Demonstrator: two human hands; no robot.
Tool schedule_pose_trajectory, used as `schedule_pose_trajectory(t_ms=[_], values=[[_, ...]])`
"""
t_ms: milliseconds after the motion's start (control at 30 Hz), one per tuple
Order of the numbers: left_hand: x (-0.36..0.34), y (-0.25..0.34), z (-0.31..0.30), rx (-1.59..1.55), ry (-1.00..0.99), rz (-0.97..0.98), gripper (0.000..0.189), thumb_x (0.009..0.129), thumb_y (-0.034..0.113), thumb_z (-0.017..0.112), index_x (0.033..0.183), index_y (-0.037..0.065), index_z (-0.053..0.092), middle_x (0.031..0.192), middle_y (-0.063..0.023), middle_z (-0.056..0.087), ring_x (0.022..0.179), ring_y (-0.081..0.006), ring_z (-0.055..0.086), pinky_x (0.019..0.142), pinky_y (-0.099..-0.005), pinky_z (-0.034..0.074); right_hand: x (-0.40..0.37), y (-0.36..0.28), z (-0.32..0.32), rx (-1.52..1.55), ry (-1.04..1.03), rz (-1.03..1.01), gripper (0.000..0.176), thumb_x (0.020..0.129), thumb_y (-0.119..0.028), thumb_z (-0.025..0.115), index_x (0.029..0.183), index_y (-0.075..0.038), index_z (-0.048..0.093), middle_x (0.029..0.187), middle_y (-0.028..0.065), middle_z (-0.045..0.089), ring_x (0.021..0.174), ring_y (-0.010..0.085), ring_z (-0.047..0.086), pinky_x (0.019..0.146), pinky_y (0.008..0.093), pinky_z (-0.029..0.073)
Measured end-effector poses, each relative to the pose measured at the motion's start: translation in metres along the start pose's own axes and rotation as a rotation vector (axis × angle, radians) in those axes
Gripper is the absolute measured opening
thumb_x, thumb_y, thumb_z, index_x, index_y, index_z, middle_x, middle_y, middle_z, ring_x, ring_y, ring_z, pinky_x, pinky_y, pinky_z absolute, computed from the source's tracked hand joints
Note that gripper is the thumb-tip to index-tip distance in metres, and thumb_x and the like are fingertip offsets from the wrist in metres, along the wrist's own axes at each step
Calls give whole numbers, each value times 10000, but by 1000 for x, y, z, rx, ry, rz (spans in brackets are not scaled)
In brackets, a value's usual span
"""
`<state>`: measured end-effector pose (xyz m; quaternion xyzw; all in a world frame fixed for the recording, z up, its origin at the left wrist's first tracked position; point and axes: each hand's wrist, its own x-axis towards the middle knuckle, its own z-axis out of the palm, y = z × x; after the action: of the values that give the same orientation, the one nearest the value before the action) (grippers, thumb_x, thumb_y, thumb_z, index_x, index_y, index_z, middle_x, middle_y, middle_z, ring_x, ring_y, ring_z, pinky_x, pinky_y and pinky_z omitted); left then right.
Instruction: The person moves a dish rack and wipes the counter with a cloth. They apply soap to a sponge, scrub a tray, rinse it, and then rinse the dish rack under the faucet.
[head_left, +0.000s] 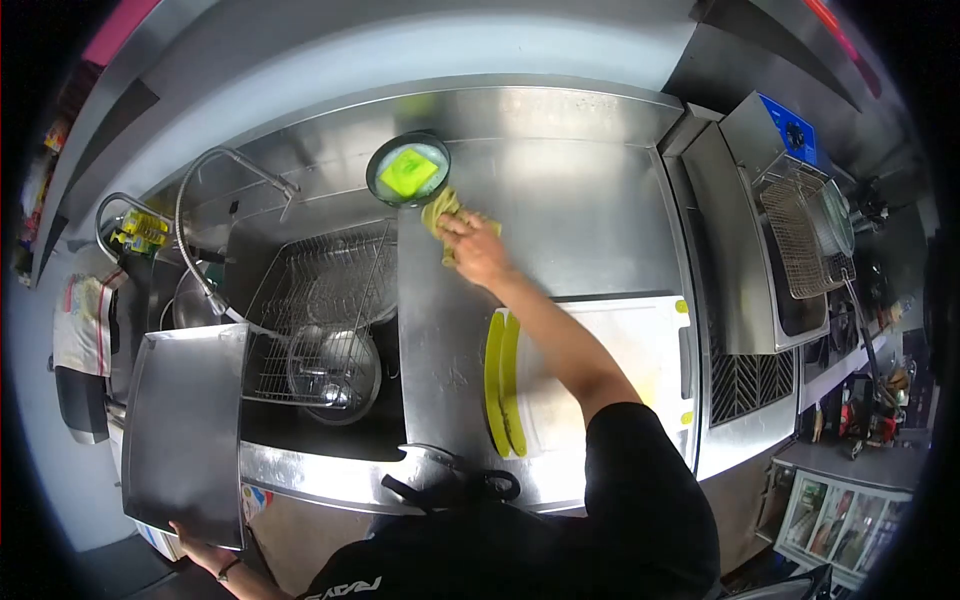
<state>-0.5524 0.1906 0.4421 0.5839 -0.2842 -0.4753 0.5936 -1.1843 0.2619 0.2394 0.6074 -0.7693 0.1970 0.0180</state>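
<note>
My right hand is closed on a crumpled yellow-green cloth, pressing it on the steel counter. Just beyond the cloth sits a round dark bowl of whitish liquid with a bright yellow-green sponge in it. At the lower left, my left hand grips the near edge of a rectangular metal tray, thumb over the rim and the other fingers mostly hidden. The tray is tilted at the left side of the sink.
A wire rack and a metal bowl are in the sink, beside a spray hose. White cutting boards with green edges lie near my right arm. A pan with a dark handle stands at the front edge. Right is a fryer basket.
</note>
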Motion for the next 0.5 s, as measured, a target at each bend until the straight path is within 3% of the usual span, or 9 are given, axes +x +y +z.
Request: schedule_pose_trajectory(t_ms=[133,267,367,433,500], values=[[4,-4,-11,-80,-100,-56,525,898,373,477,1224,-36,433,1213,-143,492,1089,-283,486,945,-400,363,-45,-63,0,60,-63,-8,513,700,-86,590,1209,-102,520,1313,18,410,1230,269,327,1038,378,274],[8,-9,-14,-33,-123,-78,519,902,397,458,1207,-23,455,1178,-144,520,1067,-289,508,934,-424,382,-81,-118,3,218,-48,-3,421,710,-81,585,1130,-112,584,1227,-1,472,1184,269,360,976,404,313],[14,-10,-11,-61,-101,-142,496,916,404,423,1196,-2,476,1156,-132,543,1058,-285,518,926,-427,389,-89,-135,-3,446,-254,-100,445,646,-3,614,1072,-132,616,1157,24,521,1015,269,482,901,364,404],[27,-12,-23,-61,-147,-140,480,914,382,432,1206,3,468,1159,-134,542,1059,-290,519,923,-433,395,-78,-103,17,722,10,-68,318,684,-41,601,981,-139,658,1150,20,528,1013,281,472,855,393,396],[22,-9,-18,-41,-122,-142,455,925,353,419,1220,9,457,1164,-135,540,1063,-287,521,922,-431,401,-61,-78,-29,405,325,260,313,703,-73,601,1015,-88,617,1132,81,528,976,293,480,812,387,404]])
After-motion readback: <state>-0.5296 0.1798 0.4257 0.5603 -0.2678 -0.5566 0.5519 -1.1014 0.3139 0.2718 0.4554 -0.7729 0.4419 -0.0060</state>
